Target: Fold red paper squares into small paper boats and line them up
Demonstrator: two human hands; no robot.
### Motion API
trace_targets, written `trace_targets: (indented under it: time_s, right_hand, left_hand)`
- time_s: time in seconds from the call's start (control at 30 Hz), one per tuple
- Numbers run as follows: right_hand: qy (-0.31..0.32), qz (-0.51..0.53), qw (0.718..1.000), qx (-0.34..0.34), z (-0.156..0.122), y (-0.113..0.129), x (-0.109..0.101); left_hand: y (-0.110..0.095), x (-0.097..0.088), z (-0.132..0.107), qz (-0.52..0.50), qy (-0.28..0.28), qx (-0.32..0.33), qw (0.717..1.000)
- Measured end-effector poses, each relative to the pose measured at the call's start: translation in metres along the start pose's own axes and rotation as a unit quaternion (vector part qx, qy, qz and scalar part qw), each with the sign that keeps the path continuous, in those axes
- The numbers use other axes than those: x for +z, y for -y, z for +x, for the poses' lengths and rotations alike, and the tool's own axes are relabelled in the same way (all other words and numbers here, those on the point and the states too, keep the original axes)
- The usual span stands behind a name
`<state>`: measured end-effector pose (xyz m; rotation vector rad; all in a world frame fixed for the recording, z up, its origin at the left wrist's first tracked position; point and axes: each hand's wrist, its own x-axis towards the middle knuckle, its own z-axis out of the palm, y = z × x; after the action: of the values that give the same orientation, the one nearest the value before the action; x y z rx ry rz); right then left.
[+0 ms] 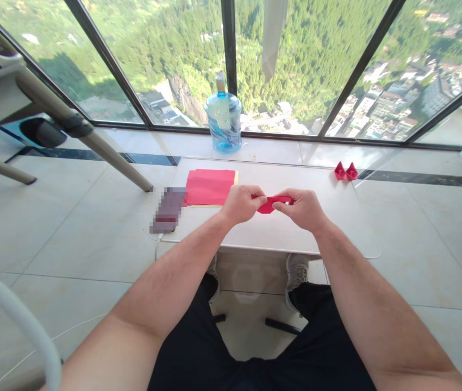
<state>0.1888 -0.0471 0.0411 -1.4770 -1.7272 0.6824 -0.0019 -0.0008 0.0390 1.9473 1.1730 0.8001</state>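
A small piece of folded red paper (268,206) is held above the low white table, between my two hands. My left hand (244,203) pinches its left end with thumb and fingers. On its right end, my right hand (301,207) has a similar pinch. Left of my left hand lies a stack of flat red paper sheets (210,186), with a yellow edge showing along its side. Two small folded red paper boats (345,171) stand side by side at the table's far right corner.
The white table (296,231) bears a pixelated phone-like object (168,210) at its left, with a white cable. Behind the table stands a blue water jug (223,122) by the large windows. Grey metal legs (108,160) of some equipment rise at left.
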Motion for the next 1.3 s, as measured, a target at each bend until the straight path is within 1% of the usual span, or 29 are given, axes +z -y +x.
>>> trace_targets:
  time_s: [0.07, 0.13, 0.27, 0.33, 0.5, 0.73, 0.87, 0.9, 0.93, 1.03, 1.13, 1.23, 1.3]
  right_hand:
    - [-0.004, 0.025, 1.0, 0.005, 0.001, -0.002, 0.0]
    - [-0.008, 0.066, 0.998, 0.012, 0.002, -0.003, 0.001]
    - [0.003, 0.16, 0.987, 0.016, 0.003, -0.004, 0.0]
    - [0.0, 0.185, 0.983, 0.013, 0.004, -0.003, -0.001]
    - [-0.034, 0.169, 0.985, 0.024, 0.003, 0.0, 0.001]
    - [-0.028, 0.175, 0.984, 0.033, 0.001, 0.003, 0.0]
    - [0.037, 0.238, 0.969, 0.054, 0.002, 0.002, 0.0]
    - [0.043, 0.245, 0.967, 0.061, 0.002, 0.002, 0.001]
    - [0.038, 0.244, 0.967, 0.066, 0.002, 0.002, 0.003]
    - [-0.004, 0.225, 0.972, 0.066, 0.003, 0.002, 0.006]
    - [-0.026, 0.24, 0.968, 0.061, 0.003, 0.001, 0.009]
    - [-0.037, 0.258, 0.964, 0.062, 0.003, 0.0, 0.013]
    - [-0.057, 0.259, 0.962, 0.068, 0.003, 0.0, 0.016]
  left_hand:
    - [-0.001, -0.002, 0.0, -0.041, 0.004, -0.029, 0.999]
    - [-0.002, -0.003, 0.001, -0.073, 0.008, -0.041, 0.996]
    - [-0.001, -0.005, 0.003, -0.14, 0.019, -0.076, 0.987]
    - [0.0, -0.005, 0.003, -0.168, 0.032, -0.095, 0.981]
    - [0.002, -0.004, 0.004, -0.197, 0.068, -0.114, 0.971]
    - [0.001, -0.006, 0.004, -0.214, 0.092, -0.144, 0.962]
    - [0.0, -0.005, 0.002, -0.234, 0.08, -0.126, 0.961]
    - [-0.001, -0.004, 0.002, -0.239, 0.074, -0.117, 0.961]
    - [-0.001, -0.003, 0.001, -0.242, 0.069, -0.108, 0.962]
    - [-0.001, 0.001, 0.0, -0.236, 0.056, -0.094, 0.966]
    - [-0.002, 0.003, -0.001, -0.232, 0.045, -0.088, 0.968]
    - [-0.005, 0.007, -0.003, -0.223, 0.016, -0.072, 0.972]
    - [-0.008, 0.01, -0.004, -0.218, -0.004, -0.061, 0.974]
